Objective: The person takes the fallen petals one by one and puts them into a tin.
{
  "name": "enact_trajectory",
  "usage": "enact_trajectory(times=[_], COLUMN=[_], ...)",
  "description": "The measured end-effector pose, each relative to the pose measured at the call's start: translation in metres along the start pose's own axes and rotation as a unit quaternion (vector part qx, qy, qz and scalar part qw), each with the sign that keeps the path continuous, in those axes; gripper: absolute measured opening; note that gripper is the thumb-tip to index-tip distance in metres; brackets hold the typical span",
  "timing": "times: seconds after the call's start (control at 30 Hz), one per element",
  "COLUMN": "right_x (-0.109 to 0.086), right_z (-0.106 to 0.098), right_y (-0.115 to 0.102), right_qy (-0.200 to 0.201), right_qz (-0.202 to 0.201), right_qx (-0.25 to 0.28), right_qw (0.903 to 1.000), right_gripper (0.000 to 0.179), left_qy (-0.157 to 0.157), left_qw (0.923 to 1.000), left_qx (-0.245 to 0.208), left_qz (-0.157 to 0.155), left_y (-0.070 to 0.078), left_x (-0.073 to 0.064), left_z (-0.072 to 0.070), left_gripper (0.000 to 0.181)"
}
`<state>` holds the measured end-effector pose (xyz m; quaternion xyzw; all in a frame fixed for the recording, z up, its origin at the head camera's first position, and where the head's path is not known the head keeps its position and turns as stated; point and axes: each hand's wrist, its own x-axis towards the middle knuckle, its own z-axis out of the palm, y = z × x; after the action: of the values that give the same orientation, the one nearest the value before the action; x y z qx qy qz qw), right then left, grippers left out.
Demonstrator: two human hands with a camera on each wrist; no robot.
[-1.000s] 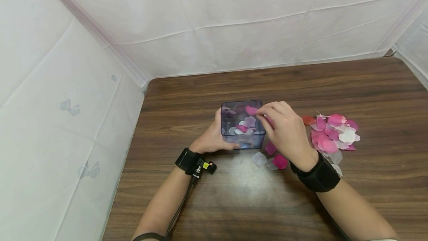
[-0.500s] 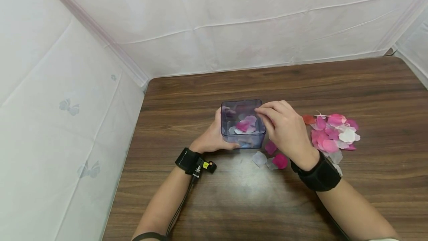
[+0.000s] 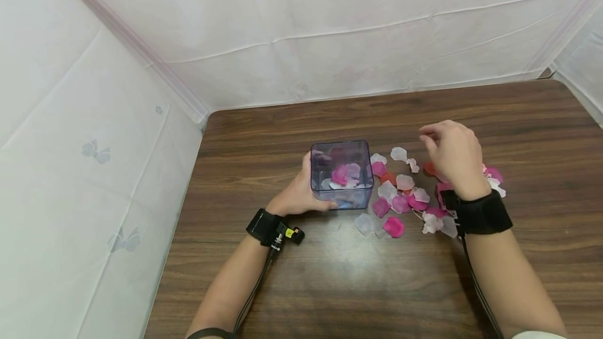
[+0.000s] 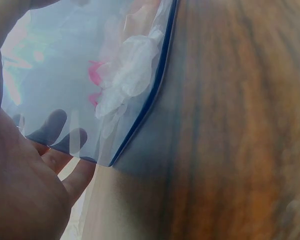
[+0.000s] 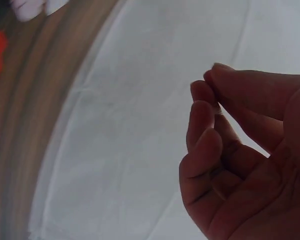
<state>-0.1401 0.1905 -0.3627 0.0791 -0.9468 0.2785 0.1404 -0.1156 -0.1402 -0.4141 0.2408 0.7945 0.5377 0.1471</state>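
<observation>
My left hand (image 3: 299, 190) grips a see-through, purple-tinted plastic box (image 3: 340, 199) from its left side, thumb along the near wall and fingers behind. The box is open at the top and stands on the table. Pink, lilac and white artificial petals (image 3: 346, 174) lie inside it; in the left wrist view white petals (image 4: 132, 67) show through the wall. My right hand (image 3: 456, 153) hovers to the right of the box, above a spread of petals. In the right wrist view its fingers (image 5: 202, 150) are curled, thumb tip against index fingertip, with nothing between them.
Loose petals (image 3: 400, 204) in pink, white and red are scattered right of the box on the dark wood table (image 3: 264, 145). More petals (image 3: 494, 177) lie partly hidden behind the right wrist. White sheeting (image 3: 330, 30) hangs along the back and left.
A pink petal pinched by my right hand dropped into the box. That hand then moved away to the right, uncovering the loose petals beside the box. The left hand kept its grip.
</observation>
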Motion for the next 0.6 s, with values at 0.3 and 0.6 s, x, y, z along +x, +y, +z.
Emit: enact_trajectory(times=[0.3, 0.6], right_x=[0.006, 0.005], right_z=[0.010, 0.030], right_y=[0.019, 0.024], right_qy=[-0.173, -0.230], right_qz=[0.069, 0.083], right_qx=[-0.042, -0.054], right_qw=[0.9816, 0.9683], right_gripper=[0.027, 0.023], left_qy=[0.000, -0.001], left_qw=[1.0000, 1.0000], left_qx=[0.003, 0.001], left_qz=[-0.002, 0.006], left_y=[0.010, 0.010], left_x=[-0.002, -0.001], left_z=[-0.001, -0.001], left_gripper=[0.115, 0.115])
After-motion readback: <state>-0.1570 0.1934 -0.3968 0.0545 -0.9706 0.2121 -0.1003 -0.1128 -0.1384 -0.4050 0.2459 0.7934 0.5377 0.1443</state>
